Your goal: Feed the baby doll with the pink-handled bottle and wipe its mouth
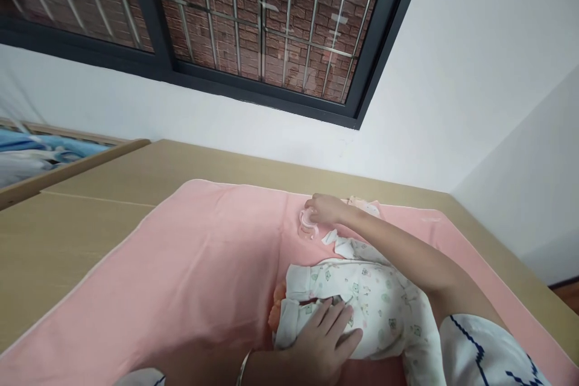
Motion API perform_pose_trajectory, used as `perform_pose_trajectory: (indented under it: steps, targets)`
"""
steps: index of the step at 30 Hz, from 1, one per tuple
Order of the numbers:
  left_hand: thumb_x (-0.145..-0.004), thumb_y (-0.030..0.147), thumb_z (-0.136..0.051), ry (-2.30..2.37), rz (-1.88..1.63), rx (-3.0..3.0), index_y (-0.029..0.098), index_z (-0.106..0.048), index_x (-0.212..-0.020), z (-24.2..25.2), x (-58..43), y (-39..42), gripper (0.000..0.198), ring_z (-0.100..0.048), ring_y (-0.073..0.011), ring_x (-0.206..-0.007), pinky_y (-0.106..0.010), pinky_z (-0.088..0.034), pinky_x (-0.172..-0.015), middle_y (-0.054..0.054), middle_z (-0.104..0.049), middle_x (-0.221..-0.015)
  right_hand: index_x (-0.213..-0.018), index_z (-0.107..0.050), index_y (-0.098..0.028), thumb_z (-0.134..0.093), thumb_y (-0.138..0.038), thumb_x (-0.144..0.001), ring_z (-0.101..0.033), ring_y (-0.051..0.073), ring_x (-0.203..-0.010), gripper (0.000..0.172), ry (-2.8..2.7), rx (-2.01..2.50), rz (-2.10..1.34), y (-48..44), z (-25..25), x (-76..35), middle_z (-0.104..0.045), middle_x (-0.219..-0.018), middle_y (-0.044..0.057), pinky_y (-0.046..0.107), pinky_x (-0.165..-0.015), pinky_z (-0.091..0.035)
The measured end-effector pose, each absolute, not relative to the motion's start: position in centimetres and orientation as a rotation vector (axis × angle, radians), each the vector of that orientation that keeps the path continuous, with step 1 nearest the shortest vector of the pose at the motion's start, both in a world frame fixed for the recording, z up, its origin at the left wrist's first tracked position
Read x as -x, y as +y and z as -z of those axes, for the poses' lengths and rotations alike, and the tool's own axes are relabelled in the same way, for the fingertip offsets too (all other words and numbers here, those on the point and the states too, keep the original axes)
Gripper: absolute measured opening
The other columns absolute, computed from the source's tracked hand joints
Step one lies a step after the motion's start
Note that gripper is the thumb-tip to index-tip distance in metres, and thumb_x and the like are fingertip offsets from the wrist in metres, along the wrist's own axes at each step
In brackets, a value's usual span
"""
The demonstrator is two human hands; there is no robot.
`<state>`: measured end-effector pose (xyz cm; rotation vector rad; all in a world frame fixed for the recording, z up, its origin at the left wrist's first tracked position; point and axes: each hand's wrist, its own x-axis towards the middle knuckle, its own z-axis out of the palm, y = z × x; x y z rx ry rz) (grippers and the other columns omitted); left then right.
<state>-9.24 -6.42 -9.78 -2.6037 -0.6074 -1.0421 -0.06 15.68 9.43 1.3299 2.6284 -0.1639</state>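
A small figure in a white printed outfit (pixel 380 301) lies on a pink mat (pixel 217 253), its orange-toned feet (pixel 275 307) pointing left; its head is out of view. My left hand (pixel 323 338) rests flat on the legs of the outfit, fingers spread. Farther back, my right hand (pixel 323 208) is closed at the edge of a clear pinkish ring-shaped item (pixel 308 223) on the mat. Just right of that hand, partly behind my forearm, lies a small pale cloth item (pixel 368 208).
The mat covers a wooden surface (pixel 113 175) against a white wall (pixel 253 126). A dark-framed window (pixel 271 93) with metal bars is above. At the far left, blue and white cloth (pixel 40 151) lies behind a wooden rail (pixel 76 169).
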Motion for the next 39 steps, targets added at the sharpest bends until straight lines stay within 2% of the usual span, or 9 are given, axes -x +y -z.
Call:
perform_pose_trajectory:
  steps: [3,6,9,15,19,25,31,39]
  targets:
    - [-0.086,0.040,-0.058,-0.614,1.021,2.618,0.020,-0.055,-0.131,9.9,9.2,-6.5,0.050,-0.052,-0.0329,-0.124,-0.052,-0.035,-0.108,-0.015,-0.058,-0.136,-0.126,-0.061,-0.020,-0.057,-0.031,-0.078,-0.062,0.022,-0.093,0.050,2.577,-1.239,0.181,16.5,-8.1,0.4,-0.064,-0.114,0.010,0.025,-0.060,-0.032]
    - [-0.086,0.040,-0.057,-0.628,1.016,2.649,0.020,-0.055,-0.133,9.8,9.4,-6.6,0.051,-0.052,-0.0338,-0.126,-0.053,-0.034,-0.109,-0.016,-0.057,-0.137,-0.114,-0.067,-0.019,-0.064,-0.031,-0.070,-0.062,0.020,-0.088,0.045,2.610,-1.169,0.193,16.7,-7.4,1.0,-0.069,-0.102,0.008,0.024,-0.061,-0.032]
    - [-0.085,0.038,-0.058,-0.631,1.002,2.689,0.020,-0.055,-0.134,9.4,9.6,-6.6,0.052,-0.052,-0.0341,-0.126,-0.053,-0.033,-0.109,-0.016,-0.058,-0.137,-0.109,-0.069,-0.018,-0.065,-0.028,-0.066,-0.063,0.020,-0.089,0.044,2.645,-1.192,0.160,16.4,-7.7,0.8,-0.069,-0.103,0.008,0.024,-0.061,-0.032]
    - [-0.085,0.038,-0.058,-0.610,0.901,2.749,0.018,-0.054,-0.134,8.8,9.9,-6.6,0.053,-0.051,-0.0360,-0.125,-0.055,-0.029,-0.109,-0.018,-0.056,-0.139,-0.105,-0.071,-0.021,-0.065,-0.025,-0.066,-0.063,0.021,-0.094,0.041,2.541,-1.600,0.106,16.3,-11.7,-6.6,-0.069,-0.104,0.006,0.024,-0.073,-0.039]
    - [-0.087,0.040,-0.056,-0.621,0.843,2.757,0.018,-0.053,-0.134,8.2,9.9,-6.6,0.052,-0.051,-0.0356,-0.125,-0.054,-0.025,-0.110,-0.017,-0.055,-0.140,-0.104,-0.071,-0.020,-0.063,-0.022,-0.067,-0.062,0.021,-0.094,0.038,2.219,-1.917,0.086,15.8,-12.8,-15.0,-0.069,-0.104,0.005,0.025,-0.070,-0.039]
    - [-0.089,0.043,-0.054,-0.603,0.870,2.733,0.018,-0.056,-0.132,8.3,9.8,-6.4,0.050,-0.050,-0.0360,-0.125,-0.054,-0.020,-0.112,-0.017,-0.057,-0.136,-0.110,-0.070,-0.019,-0.062,-0.020,-0.063,-0.063,0.020,-0.082,0.047,1.934,-2.070,0.193,12.3,-10.5,-22.2,-0.069,-0.102,0.005,0.025,-0.058,-0.037]
    - [-0.089,0.042,-0.056,-0.597,0.858,2.743,0.018,-0.057,-0.132,8.8,9.6,-6.2,0.049,-0.049,-0.0364,-0.125,-0.055,-0.019,-0.112,-0.017,-0.057,-0.135,-0.107,-0.070,-0.020,-0.064,-0.024,-0.064,-0.062,0.019,-0.087,0.044,1.935,-2.098,0.253,11.3,-8.0,-23.8,-0.069,-0.101,0.004,0.023,-0.060,-0.038]
    - [-0.089,0.040,-0.056,-0.610,0.842,2.757,0.020,-0.058,-0.131,8.9,9.5,-6.2,0.046,-0.049,-0.0352,-0.126,-0.054,-0.019,-0.113,-0.016,-0.057,-0.136,-0.099,-0.070,-0.020,-0.062,-0.026,-0.061,-0.061,0.018,-0.081,0.039,1.976,-2.095,0.245,11.9,-7.1,-24.3,-0.069,-0.095,0.003,0.024,-0.060,-0.037]
